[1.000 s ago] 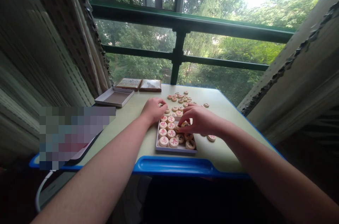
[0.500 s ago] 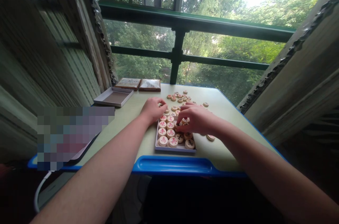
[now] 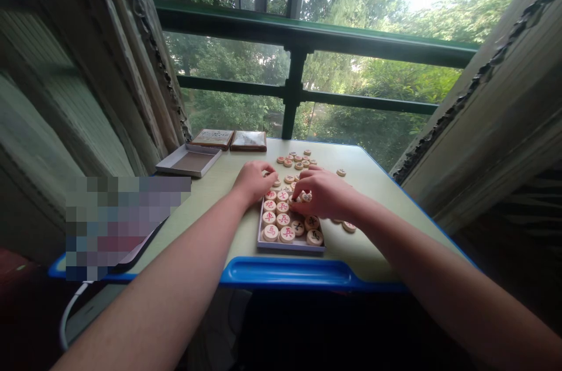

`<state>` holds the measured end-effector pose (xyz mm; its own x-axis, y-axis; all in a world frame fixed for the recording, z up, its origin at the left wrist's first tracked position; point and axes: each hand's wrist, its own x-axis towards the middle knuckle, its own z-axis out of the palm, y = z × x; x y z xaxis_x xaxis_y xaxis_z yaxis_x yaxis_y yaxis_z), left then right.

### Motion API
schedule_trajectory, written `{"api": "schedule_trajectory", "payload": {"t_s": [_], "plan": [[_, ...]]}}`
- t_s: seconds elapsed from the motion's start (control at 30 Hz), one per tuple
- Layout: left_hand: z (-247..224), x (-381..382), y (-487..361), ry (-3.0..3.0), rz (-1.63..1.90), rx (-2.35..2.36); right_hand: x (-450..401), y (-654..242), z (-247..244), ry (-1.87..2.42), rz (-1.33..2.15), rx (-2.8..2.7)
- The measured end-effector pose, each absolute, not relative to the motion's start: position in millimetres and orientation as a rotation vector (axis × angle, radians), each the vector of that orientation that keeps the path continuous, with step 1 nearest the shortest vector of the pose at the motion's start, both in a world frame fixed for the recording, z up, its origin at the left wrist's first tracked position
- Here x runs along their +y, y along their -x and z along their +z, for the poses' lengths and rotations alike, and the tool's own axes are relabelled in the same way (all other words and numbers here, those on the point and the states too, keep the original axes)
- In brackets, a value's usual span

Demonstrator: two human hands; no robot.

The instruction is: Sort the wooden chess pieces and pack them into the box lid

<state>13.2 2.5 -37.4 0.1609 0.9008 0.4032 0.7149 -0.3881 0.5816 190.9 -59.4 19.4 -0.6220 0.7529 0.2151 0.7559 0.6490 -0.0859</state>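
Note:
Round wooden chess pieces with red and black characters stand in rows in a shallow box point(image 3: 291, 246) near the table's front edge. My right hand point(image 3: 322, 191) reaches over the box's right part, its thumb and forefinger closed on a piece point(image 3: 295, 199) near the box's far end. My left hand point(image 3: 255, 182) rests at the box's far left corner, fingers curled by a loose piece point(image 3: 276, 182); whether it grips one is hidden.
Loose pieces point(image 3: 287, 162) lie beyond the box, with one point(image 3: 349, 226) to its right. An open box lid point(image 3: 189, 161) and two flat boxes point(image 3: 248, 141) sit at the back left. A blurred device point(image 3: 132, 224) lies at left.
My right hand has shifted slightly toward the box's far end with its pinched piece. My left hand has stayed in place. The view has changed slightly at the sides.

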Motion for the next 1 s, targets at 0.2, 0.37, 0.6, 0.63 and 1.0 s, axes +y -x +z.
{"api": "schedule_trajectory", "payload": {"t_s": [0.2, 0.37, 0.6, 0.63, 1.0], "plan": [[-34.9, 0.6, -14.1, -2.238, 1.009, 1.573, -60.3, -191.0, 19.3, 1.227, -0.026, -2.64], [-34.9, 0.8, -14.0, -2.225, 1.01, 1.584, -59.1, -189.5, 17.5, 1.218, -0.085, -2.645], [-36.2, 1.2, -13.9, -2.21, 1.02, 1.561, -59.5, -187.3, 19.0, 1.248, -0.084, -2.656], [-36.3, 1.1, -13.9, -2.202, 1.024, 1.558, -59.4, -187.4, 19.1, 1.245, -0.082, -2.661], [-37.0, 1.9, -13.0, -2.217, 1.01, 1.551, -61.3, -189.0, 18.5, 1.268, -0.09, -2.649]]}}
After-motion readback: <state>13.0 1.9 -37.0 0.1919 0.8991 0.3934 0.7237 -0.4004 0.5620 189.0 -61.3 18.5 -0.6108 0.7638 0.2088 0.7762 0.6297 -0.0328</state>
